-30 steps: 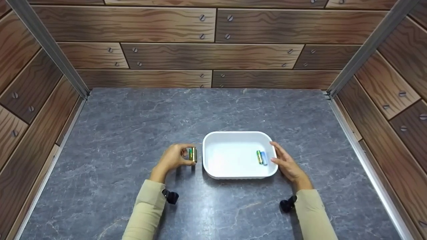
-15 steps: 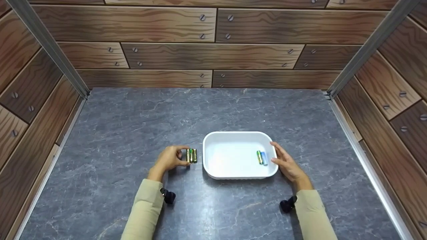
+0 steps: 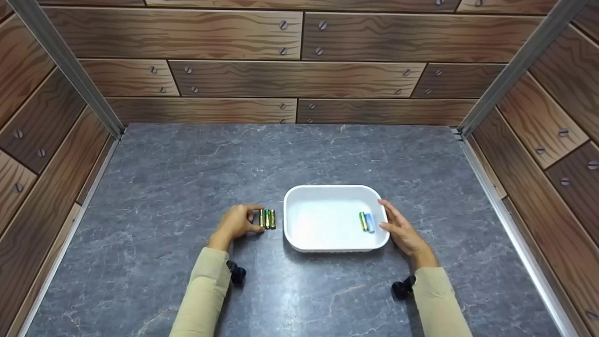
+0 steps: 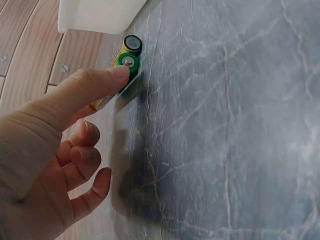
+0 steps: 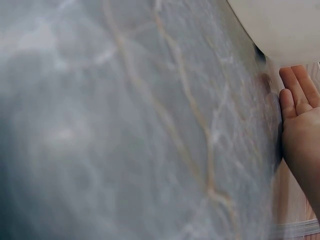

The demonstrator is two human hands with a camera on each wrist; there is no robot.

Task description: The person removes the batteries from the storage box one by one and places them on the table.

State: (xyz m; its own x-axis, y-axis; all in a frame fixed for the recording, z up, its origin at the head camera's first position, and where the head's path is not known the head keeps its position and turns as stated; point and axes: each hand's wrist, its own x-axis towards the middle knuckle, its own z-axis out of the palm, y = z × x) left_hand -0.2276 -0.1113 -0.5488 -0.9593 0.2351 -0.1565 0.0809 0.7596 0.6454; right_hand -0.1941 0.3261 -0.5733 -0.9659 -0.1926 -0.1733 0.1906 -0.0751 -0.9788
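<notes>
Three gold-and-green batteries [image 3: 267, 219] lie side by side on the table, left of a white plastic tray [image 3: 299, 245]. My left hand [image 3: 234, 222] pinches the leftmost one [image 3: 261, 219] end to end between thumb and fingers. The left wrist view shows the thumb of the left hand [image 4: 45, 120] against the battery ends, with the other fingers loosely bent below. Inside the tray, near its right wall, lie a green-and-gold battery [image 3: 363, 221] and a blue one [image 3: 370, 223]. My right hand [image 3: 406, 234] rests its extended fingers and thumb on the tray's right rim.
The grey marbled tabletop [image 3: 210, 159] has wood-patterned panels [image 3: 299, 79] behind it and on both sides. Metal rails [image 3: 510, 229] edge the sides. A dark wrist camera [image 3: 237, 274] sits below the left hand.
My left hand has moved slightly left, and the three batteries now show as a row instead of partly hidden. The right hand and the tray have stayed in place.
</notes>
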